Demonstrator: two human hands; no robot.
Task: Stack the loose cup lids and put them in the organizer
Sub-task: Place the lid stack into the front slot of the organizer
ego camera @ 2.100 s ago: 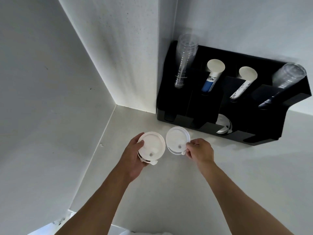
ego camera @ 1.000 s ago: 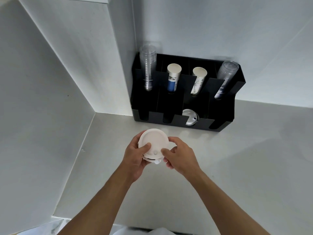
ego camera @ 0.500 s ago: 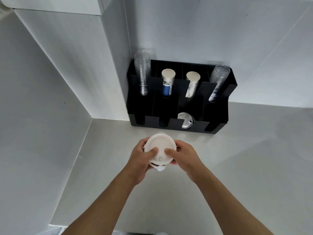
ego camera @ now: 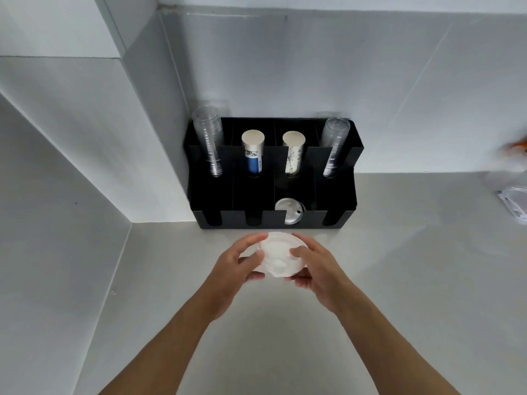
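Both hands hold a small stack of white cup lids [ego camera: 276,256] just above the counter, a short way in front of the black organizer [ego camera: 251,196]. My left hand [ego camera: 238,269] grips the stack's left side, thumb on top. My right hand [ego camera: 315,267] grips its right side. One white lid [ego camera: 288,210] lies in the organizer's third front slot from the left. The other front slots look dark; their contents are hidden.
The organizer's back row holds two stacks of clear cups [ego camera: 208,141] [ego camera: 333,146] and two stacks of paper cups [ego camera: 252,153] [ego camera: 293,152]. A wall corner juts out at the left. Clear plastic packaging [ego camera: 513,201] lies at the counter's right edge.
The two separate lids were brought together into one stack held by both hands. The view shifted so the organizer now sits straight ahead, and the stack is closer to it.
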